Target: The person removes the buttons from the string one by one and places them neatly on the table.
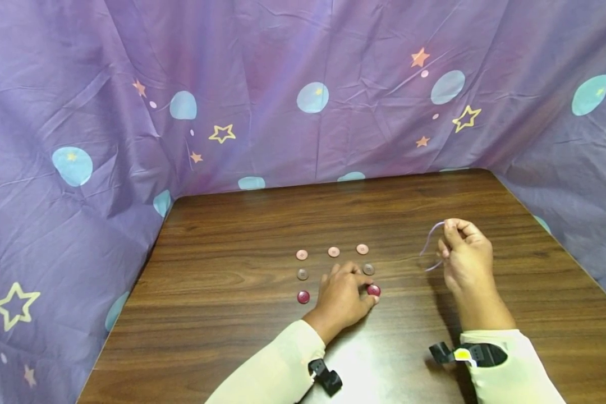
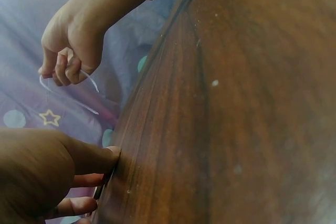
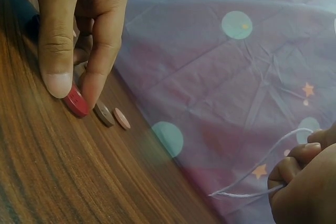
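Thumb and index finger of my left hand (image 1: 340, 294) pinch a dark red button (image 1: 373, 290) at the table top; the right wrist view shows that red button (image 3: 77, 102) tilted between the two fingertips. Raised over the table to the right, my right hand (image 1: 468, 258) holds a thin light purple string (image 1: 428, 238) between thumb and fingers. The string (image 3: 252, 174) hangs in a loose bend, with part of it inside the curled fingers. A grey-brown button (image 1: 368, 269) lies just beyond the pinched one. My left hand hides the table beneath it.
Three pink buttons, the middle one (image 1: 334, 252) among them, form the far row. On the left lie a grey-brown button (image 1: 302, 274) and a dark red button (image 1: 303, 297). A purple patterned cloth (image 1: 283, 146) hangs around the wooden table (image 1: 222, 336).
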Demonstrator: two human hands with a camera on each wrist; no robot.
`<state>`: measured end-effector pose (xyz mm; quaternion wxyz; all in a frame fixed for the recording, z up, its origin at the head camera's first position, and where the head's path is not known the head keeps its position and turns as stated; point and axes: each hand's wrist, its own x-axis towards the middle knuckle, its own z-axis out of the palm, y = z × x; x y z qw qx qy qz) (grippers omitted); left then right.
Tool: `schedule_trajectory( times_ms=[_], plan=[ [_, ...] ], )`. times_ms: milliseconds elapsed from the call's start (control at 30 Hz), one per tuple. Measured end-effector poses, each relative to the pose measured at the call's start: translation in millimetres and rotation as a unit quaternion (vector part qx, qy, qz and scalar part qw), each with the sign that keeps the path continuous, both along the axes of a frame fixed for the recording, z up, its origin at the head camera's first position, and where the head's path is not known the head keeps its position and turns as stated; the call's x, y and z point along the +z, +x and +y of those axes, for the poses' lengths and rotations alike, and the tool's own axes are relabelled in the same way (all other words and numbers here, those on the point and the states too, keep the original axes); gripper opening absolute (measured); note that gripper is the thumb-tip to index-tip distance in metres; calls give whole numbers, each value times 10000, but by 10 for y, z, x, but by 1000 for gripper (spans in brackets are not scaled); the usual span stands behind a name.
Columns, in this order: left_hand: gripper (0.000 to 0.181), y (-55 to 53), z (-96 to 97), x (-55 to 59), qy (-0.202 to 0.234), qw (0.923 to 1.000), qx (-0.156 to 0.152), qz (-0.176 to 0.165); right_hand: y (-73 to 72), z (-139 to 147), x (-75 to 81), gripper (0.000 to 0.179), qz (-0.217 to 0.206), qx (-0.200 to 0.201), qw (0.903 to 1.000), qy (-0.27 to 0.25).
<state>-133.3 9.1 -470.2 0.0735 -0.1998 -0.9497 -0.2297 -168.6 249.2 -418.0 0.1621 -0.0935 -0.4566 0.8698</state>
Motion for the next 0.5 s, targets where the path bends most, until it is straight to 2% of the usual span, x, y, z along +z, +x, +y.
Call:
schedule_trajectory(
  times_ms=[500],
  plan=[
    [36,9,-50,-30,208,9993,-149,266,-10,-26,0,18,58,-19,10000,-38]
  ],
)
